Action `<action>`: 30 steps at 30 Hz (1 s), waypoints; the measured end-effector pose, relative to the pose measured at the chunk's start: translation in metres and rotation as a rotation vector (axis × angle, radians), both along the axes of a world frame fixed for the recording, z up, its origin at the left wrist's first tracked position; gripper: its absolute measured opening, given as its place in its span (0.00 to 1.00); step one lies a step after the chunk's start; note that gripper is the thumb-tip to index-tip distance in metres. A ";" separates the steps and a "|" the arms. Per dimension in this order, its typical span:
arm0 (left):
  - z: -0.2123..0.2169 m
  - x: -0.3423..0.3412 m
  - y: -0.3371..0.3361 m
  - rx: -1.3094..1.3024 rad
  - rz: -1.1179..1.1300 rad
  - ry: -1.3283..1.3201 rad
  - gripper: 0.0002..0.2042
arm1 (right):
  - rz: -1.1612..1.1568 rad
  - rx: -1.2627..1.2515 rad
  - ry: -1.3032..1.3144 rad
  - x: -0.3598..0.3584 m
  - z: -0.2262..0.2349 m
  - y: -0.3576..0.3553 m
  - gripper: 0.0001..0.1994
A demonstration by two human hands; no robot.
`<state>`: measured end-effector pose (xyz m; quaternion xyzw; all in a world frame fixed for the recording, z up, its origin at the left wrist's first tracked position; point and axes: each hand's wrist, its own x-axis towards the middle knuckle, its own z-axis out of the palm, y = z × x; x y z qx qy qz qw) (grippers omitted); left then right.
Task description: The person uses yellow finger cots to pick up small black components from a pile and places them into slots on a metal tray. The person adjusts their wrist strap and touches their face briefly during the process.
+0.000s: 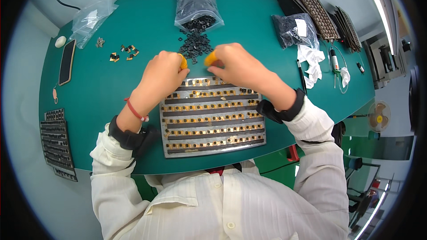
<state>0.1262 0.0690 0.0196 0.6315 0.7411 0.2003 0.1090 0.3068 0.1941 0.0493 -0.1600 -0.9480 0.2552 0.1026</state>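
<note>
A metal tray (213, 151) with rows of small black-and-gold parts lies in front of me on the green table. My left hand (167, 69) hovers over the tray's far left edge, fingers pinched, a yellow finger cover on one fingertip. Over the far right of the tray is my right hand (233, 62), also pinched and slightly blurred, with yellow on its fingertip. Whatever sits between the fingers of either hand is hidden or too small to name. Just beyond both hands spreads a pile of small black square pieces (195, 45), spilling from a clear plastic bag (195, 4).
Loose black-and-gold parts (129, 52) and small metal bits (100, 42) lie at left, near a phone (67, 62) and an empty plastic bag (91, 20). Another filled tray (57, 142) stands at the left edge. At right are a second bag (296, 30), stacked trays (313, 11) and crumpled tissue (312, 64).
</note>
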 end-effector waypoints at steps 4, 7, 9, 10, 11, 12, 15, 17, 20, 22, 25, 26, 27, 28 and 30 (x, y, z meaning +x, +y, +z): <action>0.005 0.002 -0.008 0.072 0.052 0.121 0.10 | 0.026 0.107 0.056 -0.029 -0.019 -0.001 0.07; 0.003 -0.003 -0.011 0.097 0.093 0.125 0.09 | 0.032 0.110 0.041 -0.038 -0.025 -0.003 0.06; 0.000 -0.009 -0.015 0.118 0.114 0.077 0.08 | 0.034 0.132 0.001 -0.038 -0.027 -0.004 0.07; -0.001 -0.012 -0.016 0.108 0.113 0.040 0.08 | 0.044 0.118 -0.009 -0.036 -0.027 -0.004 0.07; -0.003 -0.015 -0.018 0.098 0.113 0.000 0.08 | 0.054 0.103 -0.022 -0.034 -0.026 -0.004 0.07; -0.005 -0.017 -0.018 0.088 0.114 -0.040 0.08 | 0.065 0.088 -0.034 -0.031 -0.025 -0.004 0.07; -0.002 -0.012 -0.016 0.100 0.053 -0.165 0.09 | 0.001 -0.051 -0.080 -0.020 -0.007 -0.004 0.08; -0.001 -0.009 -0.012 0.059 0.050 -0.174 0.09 | -0.044 -0.096 -0.032 -0.016 -0.004 0.002 0.08; 0.002 -0.005 -0.007 0.042 0.032 -0.142 0.08 | -0.085 -0.139 -0.028 -0.014 -0.001 0.007 0.09; 0.003 -0.002 -0.004 0.042 0.024 -0.095 0.07 | -0.086 -0.161 -0.042 -0.016 -0.002 0.006 0.08; 0.002 0.001 -0.002 0.051 0.028 -0.021 0.07 | -0.035 -0.135 -0.113 -0.020 -0.007 -0.001 0.10; -0.001 0.002 -0.001 0.063 0.032 -0.001 0.07 | -0.033 -0.116 -0.115 -0.023 -0.010 -0.003 0.10; -0.002 0.002 -0.001 0.075 0.037 0.019 0.06 | -0.031 -0.096 -0.116 -0.025 -0.013 -0.005 0.09; -0.002 0.000 -0.003 0.086 0.026 0.004 0.07 | -0.028 -0.077 -0.118 -0.027 -0.015 -0.006 0.09; -0.001 -0.006 -0.003 0.114 -0.005 -0.022 0.07 | -0.022 -0.092 -0.104 -0.027 -0.020 -0.005 0.09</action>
